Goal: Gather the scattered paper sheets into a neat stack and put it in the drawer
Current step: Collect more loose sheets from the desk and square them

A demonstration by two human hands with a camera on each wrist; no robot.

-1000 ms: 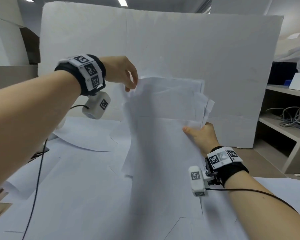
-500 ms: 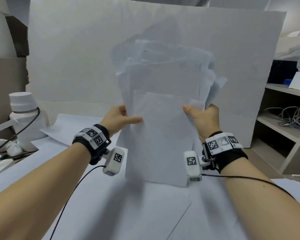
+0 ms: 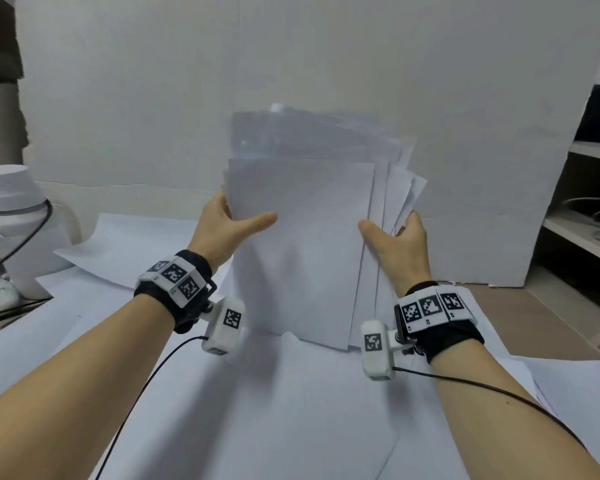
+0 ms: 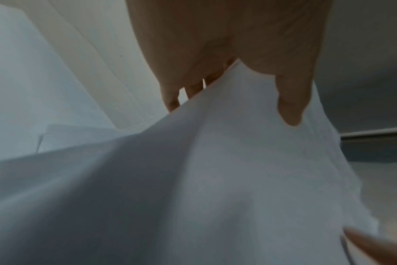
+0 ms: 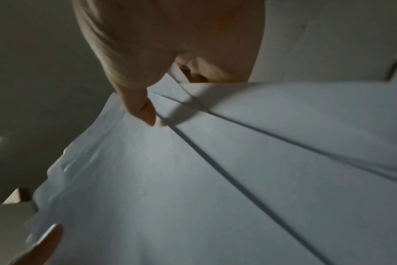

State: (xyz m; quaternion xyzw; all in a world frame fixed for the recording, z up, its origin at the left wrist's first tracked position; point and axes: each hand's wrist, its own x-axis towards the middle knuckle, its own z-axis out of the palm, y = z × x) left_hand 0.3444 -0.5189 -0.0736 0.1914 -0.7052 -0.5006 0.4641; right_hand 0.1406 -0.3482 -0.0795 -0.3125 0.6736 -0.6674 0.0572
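Two hands pinch the paper stack (image 3: 302, 244) upright, bottom edge on the surface (image 3: 291, 410): left hand (image 3: 227, 225) clamped on its left edge, right hand (image 3: 395, 244) on its right. Right-side sheets fan out unevenly; loosening either grip likely spills them. No drawer visible.

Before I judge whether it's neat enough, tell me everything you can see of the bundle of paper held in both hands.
The paper bundle is plain white sheets, held upright, its lower edge at the paper-covered table. The left hand grips its left edge, the right hand its right, thumbs in front, fingers behind. It is uneven: sheets fan out at the upper right, and the top looks blurred.
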